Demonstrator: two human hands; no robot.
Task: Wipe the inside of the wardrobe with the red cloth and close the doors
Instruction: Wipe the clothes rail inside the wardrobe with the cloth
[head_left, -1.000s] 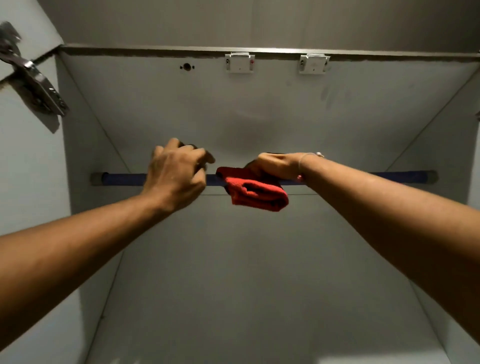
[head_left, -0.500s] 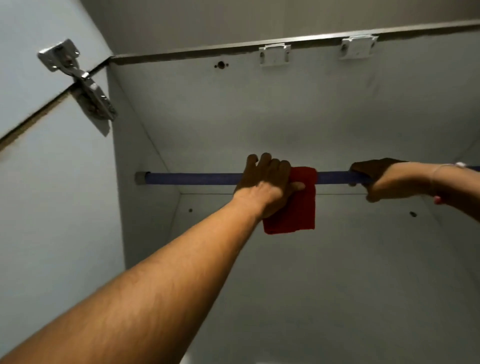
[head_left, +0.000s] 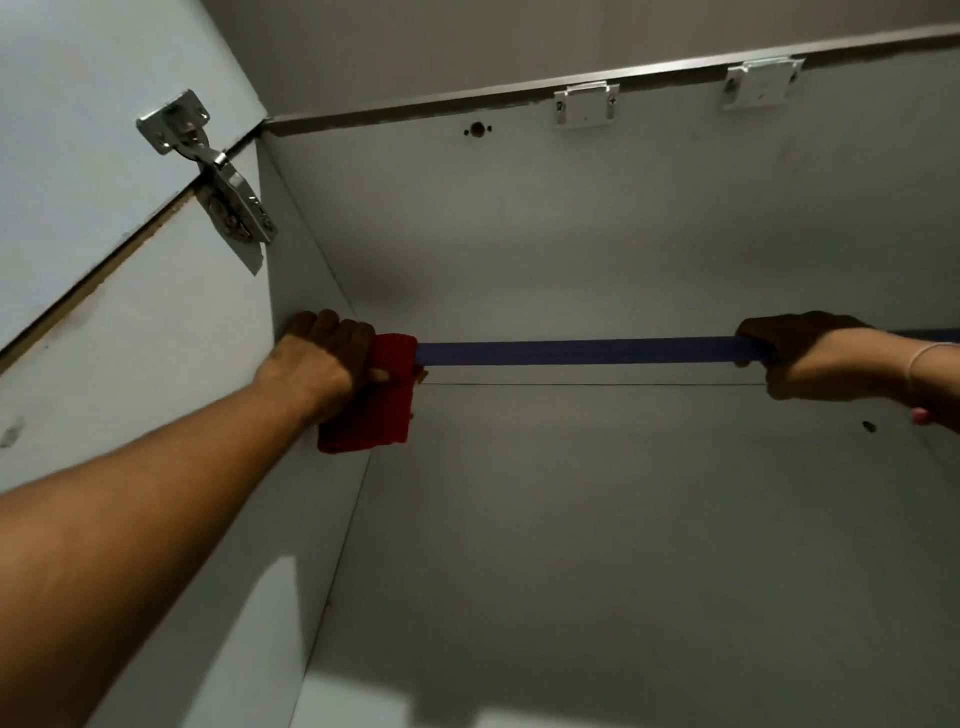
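Note:
I look up into the white wardrobe (head_left: 571, 519). A blue hanging rail (head_left: 571, 351) runs across it. My left hand (head_left: 322, 358) grips the red cloth (head_left: 379, 410) wrapped over the rail at its far left end, right against the left side wall; the cloth hangs below my fingers. My right hand (head_left: 810, 358) is closed around the rail at the right, with a thin bracelet on its wrist. The rail's left end is hidden by my hand and the cloth.
The left door (head_left: 78, 156) stands open, held by a metal hinge (head_left: 218, 171). Two white catch plates (head_left: 587, 106) (head_left: 761, 80) sit on the wardrobe's top panel (head_left: 571, 234) near its front edge, beside a small hole (head_left: 477, 130).
The cloth passed from my right hand to my left. My left hand slid it leftward along the rail to the side wall. My right hand moved right and gripped the rail.

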